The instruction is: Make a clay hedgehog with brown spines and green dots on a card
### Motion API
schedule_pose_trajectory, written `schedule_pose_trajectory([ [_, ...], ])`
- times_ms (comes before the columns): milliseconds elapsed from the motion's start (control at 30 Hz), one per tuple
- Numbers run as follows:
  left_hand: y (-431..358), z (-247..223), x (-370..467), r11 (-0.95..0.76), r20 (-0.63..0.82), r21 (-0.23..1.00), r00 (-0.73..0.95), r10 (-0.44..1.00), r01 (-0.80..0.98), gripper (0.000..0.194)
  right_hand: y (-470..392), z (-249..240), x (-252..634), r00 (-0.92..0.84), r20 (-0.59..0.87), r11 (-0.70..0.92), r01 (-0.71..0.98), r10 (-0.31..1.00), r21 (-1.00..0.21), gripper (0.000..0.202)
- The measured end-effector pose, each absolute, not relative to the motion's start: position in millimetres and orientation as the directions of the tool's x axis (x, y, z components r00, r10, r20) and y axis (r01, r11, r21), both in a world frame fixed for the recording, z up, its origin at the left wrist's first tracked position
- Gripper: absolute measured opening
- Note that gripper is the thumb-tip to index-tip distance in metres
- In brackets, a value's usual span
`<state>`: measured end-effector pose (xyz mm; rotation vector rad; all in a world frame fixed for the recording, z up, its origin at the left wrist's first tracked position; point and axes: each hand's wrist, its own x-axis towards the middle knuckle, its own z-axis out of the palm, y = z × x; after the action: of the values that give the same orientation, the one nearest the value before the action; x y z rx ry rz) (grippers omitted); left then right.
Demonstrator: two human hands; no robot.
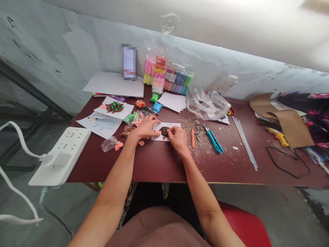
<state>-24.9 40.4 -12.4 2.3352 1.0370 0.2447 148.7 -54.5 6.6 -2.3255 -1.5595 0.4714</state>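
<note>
A small white card (174,125) lies in front of me, carrying a hedgehog-like figure of dark striped sunflower seeds (164,131) with pink clay at its left end. My left hand (147,127) rests flat over the card's left edge, fingers apart, beside the pink clay. At the figure's right end, my right hand (178,138) has its thumb and forefinger pinched together; whatever is between them is hidden. Loose sunflower seeds (197,123) are strewn to the right, near an orange clay stick (192,138) and turquoise thread snips (214,139).
Further left sits a finished-looking seed figure with green bits (115,106), above a blue drawing (104,124). Coloured clay packs (159,73) lean at the back. A plastic bag (205,103), glue sticks (245,144), a yellow glue gun (280,138) and a power strip (64,154) flank the workspace.
</note>
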Motion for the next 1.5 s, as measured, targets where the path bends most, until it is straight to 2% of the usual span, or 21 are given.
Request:
schedule_pose_trajectory([
  [300,40.2,-12.0,-25.3,-0.542,-0.043,0.575,0.685,0.728,0.613,0.06,-57.9,8.9,148.8,0.361,-0.095,-0.36,0.801,0.928,-0.478,0.022],
  [467,41.2,-13.7,-25.8,-0.542,-0.036,0.582,0.686,0.727,0.606,0.059,-62.2,10.5,173.7,0.355,0.028,-0.294,0.814,0.934,-0.502,0.022],
  [633,41.0,-12.3,-25.9,-0.543,-0.053,0.577,0.691,0.721,0.61,0.06,-53.5,18.5,221.0,0.53,0.035,-0.479,0.791,0.847,-0.38,0.026],
  [833,41.5,-12.3,-25.5,-0.558,-0.045,0.563,0.696,0.716,0.61,0.06,-30.1,21.7,251.9,0.627,0.042,-0.605,0.765,0.778,-0.22,0.038],
  [1100,41.9,-14.9,-25.9,-0.555,-0.027,0.577,0.694,0.72,0.599,0.056,-17.8,14.6,254.5,0.628,0.023,-0.612,0.766,0.778,-0.199,0.034],
  [1233,41.9,-14.6,-25.5,-0.552,-0.034,0.579,0.694,0.719,0.6,0.059,-24.9,19.7,254.4,0.602,0.08,-0.56,0.776,0.794,-0.29,0.035],
  [1367,41.9,-13.5,-25.7,-0.55,-0.031,0.583,0.693,0.721,0.598,0.059,-37.8,18.8,243.6,0.504,0.076,-0.392,0.75,0.861,-0.532,0.031],
  [1500,41.0,-11.9,-25.9,-0.55,-0.04,0.576,0.692,0.72,0.605,0.059,-52.1,10.4,219.4,0.341,0.012,-0.218,0.627,0.94,-0.748,0.029],
])
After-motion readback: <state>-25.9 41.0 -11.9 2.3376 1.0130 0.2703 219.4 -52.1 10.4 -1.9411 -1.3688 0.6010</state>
